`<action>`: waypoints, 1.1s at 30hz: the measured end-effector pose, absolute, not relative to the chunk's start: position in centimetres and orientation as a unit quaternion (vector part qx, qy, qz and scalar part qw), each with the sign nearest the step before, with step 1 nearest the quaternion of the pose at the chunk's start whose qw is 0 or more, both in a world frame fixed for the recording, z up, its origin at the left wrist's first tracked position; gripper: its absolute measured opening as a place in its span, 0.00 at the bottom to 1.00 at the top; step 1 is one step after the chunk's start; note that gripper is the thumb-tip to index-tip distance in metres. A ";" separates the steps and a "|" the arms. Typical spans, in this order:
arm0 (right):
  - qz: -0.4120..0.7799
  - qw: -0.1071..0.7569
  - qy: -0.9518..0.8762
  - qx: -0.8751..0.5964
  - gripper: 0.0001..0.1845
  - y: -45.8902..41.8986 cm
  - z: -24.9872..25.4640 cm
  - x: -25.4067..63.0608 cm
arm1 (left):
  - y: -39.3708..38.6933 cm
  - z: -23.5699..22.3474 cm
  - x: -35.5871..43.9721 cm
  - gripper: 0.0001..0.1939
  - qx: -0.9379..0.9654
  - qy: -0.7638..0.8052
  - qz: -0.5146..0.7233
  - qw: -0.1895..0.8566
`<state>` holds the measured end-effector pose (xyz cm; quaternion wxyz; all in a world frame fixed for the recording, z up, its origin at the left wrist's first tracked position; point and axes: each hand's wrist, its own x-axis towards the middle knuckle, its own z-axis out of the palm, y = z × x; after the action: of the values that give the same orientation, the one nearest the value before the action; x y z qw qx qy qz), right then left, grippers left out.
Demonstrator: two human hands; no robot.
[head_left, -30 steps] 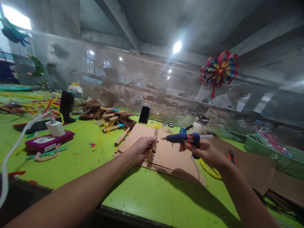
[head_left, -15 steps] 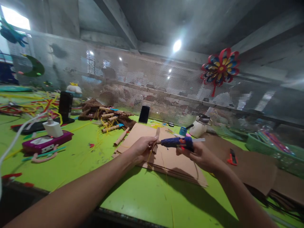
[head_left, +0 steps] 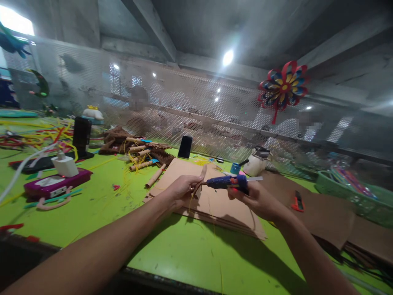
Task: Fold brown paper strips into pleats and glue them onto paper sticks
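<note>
My right hand [head_left: 250, 194] is closed round a blue hot glue gun [head_left: 225, 182], with a clear glue stick jutting from its back end. The nozzle points left and meets, or nearly meets, a small brown paper piece [head_left: 203, 174]. That piece is pinched in my left hand [head_left: 186, 188], and a thin yellow string hangs below those fingers. Both hands are above a stack of brown paper sheets [head_left: 227, 215] on the green table. Whether glue is coming out is too small to tell.
Rolled brown paper tubes [head_left: 139, 155] with yellow string lie behind on the left, near a phone [head_left: 185, 146]. A purple power strip [head_left: 58, 184] is at left. A red-handled cutter [head_left: 297, 201] and a green basket [head_left: 353, 196] are at right. Perforated metal screening stands behind.
The brown paper piece has turned a little in my left fingers, and the glue gun stays against or close to it. The whole view has shifted slightly.
</note>
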<state>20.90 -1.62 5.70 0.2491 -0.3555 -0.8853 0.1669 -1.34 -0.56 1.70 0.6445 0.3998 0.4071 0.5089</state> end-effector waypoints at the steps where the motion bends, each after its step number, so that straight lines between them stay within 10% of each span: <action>1: 0.167 0.249 -0.886 -0.355 0.16 -1.6 5.7 20.9 | -0.6 1.7 -1.3 0.06 0.405 0.404 0.509 0.643; 33: 0.167 0.269 -0.887 -0.337 0.14 -2.5 6.1 20.3 | 0.5 1.0 -1.7 0.06 0.407 0.435 0.530 0.603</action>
<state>20.27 -2.54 6.12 0.2688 -0.3367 -0.8869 0.1668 -1.73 0.48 0.99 0.6033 0.4065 0.4352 0.5304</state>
